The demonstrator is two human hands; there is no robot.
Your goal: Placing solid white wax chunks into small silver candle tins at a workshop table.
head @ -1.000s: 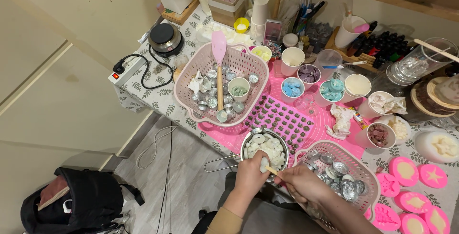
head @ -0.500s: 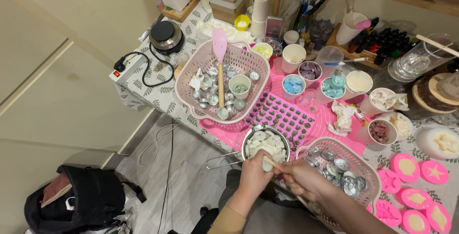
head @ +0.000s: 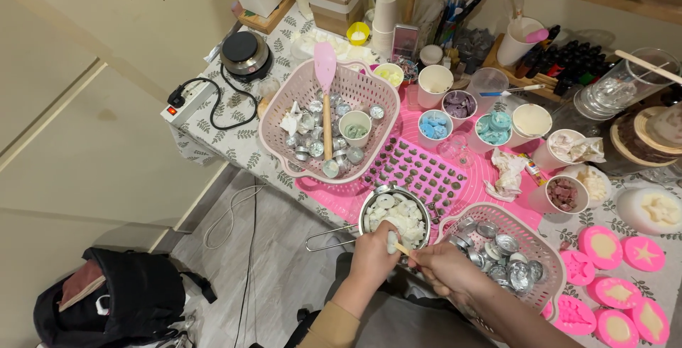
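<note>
My left hand (head: 371, 257) is at the near rim of a small metal pot (head: 369, 209) full of white wax chunks and pinches a small white piece (head: 391, 241). My right hand (head: 446, 270) is just to its right and grips a thin wooden stick (head: 403, 250) whose tip touches that white piece. Beside my right hand stands a pink basket (head: 550, 259) of silver tealight cups. The pot's wire handle sticks out to the left over the table edge.
A larger pink basket (head: 280, 117) holds cups, a small bowl and a pink spatula (head: 325, 71). A pink silicone mat (head: 426, 174) with small moulds lies behind the pot. Paper cups of coloured wax, round pink moulds (head: 602, 247), a hotplate (head: 244, 53) and a black bag (head: 121, 298) on the floor surround it.
Both hands stay together at the pot's near rim. The right hand with the stick has edged slightly closer to the left hand. The view has shifted a little.
</note>
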